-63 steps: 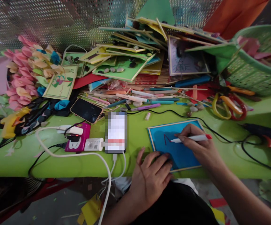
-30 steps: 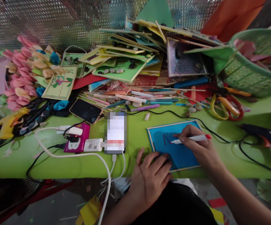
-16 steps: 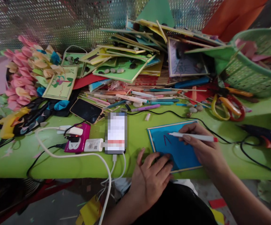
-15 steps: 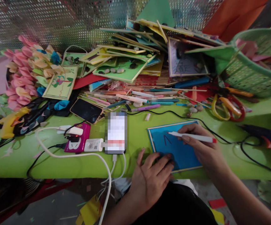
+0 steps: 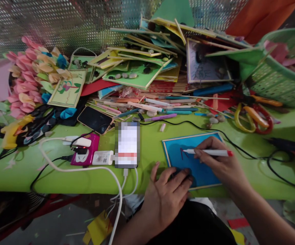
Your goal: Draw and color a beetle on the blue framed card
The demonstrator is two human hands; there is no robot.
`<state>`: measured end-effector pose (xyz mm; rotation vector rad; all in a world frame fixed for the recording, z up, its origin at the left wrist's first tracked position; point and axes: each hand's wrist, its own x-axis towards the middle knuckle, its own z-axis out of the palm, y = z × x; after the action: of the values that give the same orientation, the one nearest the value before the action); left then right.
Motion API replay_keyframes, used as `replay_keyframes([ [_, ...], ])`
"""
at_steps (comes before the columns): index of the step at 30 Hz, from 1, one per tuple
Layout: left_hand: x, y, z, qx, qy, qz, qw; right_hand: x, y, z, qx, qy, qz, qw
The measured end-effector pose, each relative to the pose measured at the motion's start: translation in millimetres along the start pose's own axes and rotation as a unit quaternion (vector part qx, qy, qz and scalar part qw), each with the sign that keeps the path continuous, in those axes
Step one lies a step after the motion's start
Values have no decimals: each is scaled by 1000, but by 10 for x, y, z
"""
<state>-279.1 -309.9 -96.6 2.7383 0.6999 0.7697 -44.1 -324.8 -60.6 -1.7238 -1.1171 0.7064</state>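
Observation:
A blue card with a pale wooden border lies on the green table near its front edge. My right hand pinches a white marker with a red end, tip down on the card beside a red drawn mark. My left hand rests with fingers spread on the card's near left corner, pressing it flat.
A phone with a lit screen and a dark phone lie left of the card, with a pink charger and white cables. Markers, stacked cards, paper flowers, scissors, a green basket and a glue gun crowd the rest.
The marker tip lifted off the card half a second ago and is now back down at the red mark, slightly further left. My left hand has stayed on the card's corner.

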Motion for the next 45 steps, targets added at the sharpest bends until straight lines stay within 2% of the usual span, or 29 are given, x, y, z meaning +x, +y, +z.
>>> replay_keyframes([
  [5,13,-3,-8,1,15,0,1000,-1,5,-8,-11,-6,4,1000],
  [13,-19,2,26,-1,-1,1,1000,2,15,-2,-32,-14,2,999],
  [19,20,8,-6,-28,18,-8,999,-1,23,-1,-39,2,1,999],
  [27,-23,11,21,2,-9,-3,1000,1,7,1,-13,-4,10,1000],
  [32,-17,21,11,-2,-7,-8,1000,0,16,-6,-33,1,1,999],
  [39,-20,10,20,-13,9,-12,1000,-8,7,-31,-1,10,3,1000],
  [45,-37,14,21,-3,-8,-10,1000,-7,-40,-19,-6,3,8,1000],
])
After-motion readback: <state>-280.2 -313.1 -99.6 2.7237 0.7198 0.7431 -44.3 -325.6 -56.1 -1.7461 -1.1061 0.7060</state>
